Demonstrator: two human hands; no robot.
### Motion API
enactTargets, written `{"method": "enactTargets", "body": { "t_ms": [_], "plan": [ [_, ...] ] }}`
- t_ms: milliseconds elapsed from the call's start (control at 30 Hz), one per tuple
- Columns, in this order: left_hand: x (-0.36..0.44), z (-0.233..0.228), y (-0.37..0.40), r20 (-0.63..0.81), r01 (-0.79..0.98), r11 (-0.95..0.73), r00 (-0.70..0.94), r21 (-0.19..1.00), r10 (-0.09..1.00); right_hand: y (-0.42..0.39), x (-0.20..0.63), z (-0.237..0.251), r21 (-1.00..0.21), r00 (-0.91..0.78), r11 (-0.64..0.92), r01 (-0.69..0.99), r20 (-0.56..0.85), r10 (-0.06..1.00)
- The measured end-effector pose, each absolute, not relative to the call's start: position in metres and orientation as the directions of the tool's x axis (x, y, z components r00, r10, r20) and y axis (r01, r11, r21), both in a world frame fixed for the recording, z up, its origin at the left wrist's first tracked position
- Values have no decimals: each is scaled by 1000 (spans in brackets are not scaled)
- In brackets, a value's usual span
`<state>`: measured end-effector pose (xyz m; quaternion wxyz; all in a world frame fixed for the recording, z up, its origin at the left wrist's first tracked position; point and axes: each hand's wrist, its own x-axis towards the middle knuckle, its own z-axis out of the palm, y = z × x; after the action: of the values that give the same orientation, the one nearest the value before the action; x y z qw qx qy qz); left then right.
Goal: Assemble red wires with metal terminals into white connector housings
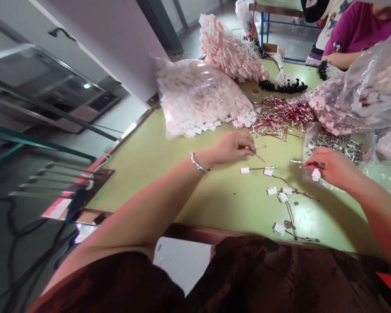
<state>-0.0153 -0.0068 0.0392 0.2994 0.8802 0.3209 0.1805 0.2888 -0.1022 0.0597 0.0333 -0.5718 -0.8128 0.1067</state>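
- Two hands are seen over the green counter.
- A thin red wire is pinched by the left hand, fingers closed.
- A small white block and a metal pin are gripped by the right hand, near the counter's right edge.

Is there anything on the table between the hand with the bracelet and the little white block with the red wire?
Nothing visible blocks it. The left hand, pinching a thin stick, sits just above the small white plastic block with the red wire, with only bare green tabletop between them.
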Motion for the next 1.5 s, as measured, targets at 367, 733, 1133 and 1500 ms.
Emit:
{"method": "enactTargets", "body": {
  "t_ms": [367, 733, 1133, 1500],
  "plan": [
    [45, 27, 14, 112, 750, -493, 499, 442, 860, -134, 244, 49, -101, -263, 243, 965, -428, 865],
    [1, 4, -27, -133, 676, -620, 712, 399, 690, -120, 254, 61, -255, -413, 328, 909, -469, 781],
    [14, 8, -45, -130, 707, -619, 688, 342, 714, -173, 218, 61, -160, -330, 293, 942, -584, 742],
    [19, 43, -58, -117, 585, -447, 685, 676, 720, -170, 245, 57, -470, -354, 148, 870, -386, 852]
  ]
}}
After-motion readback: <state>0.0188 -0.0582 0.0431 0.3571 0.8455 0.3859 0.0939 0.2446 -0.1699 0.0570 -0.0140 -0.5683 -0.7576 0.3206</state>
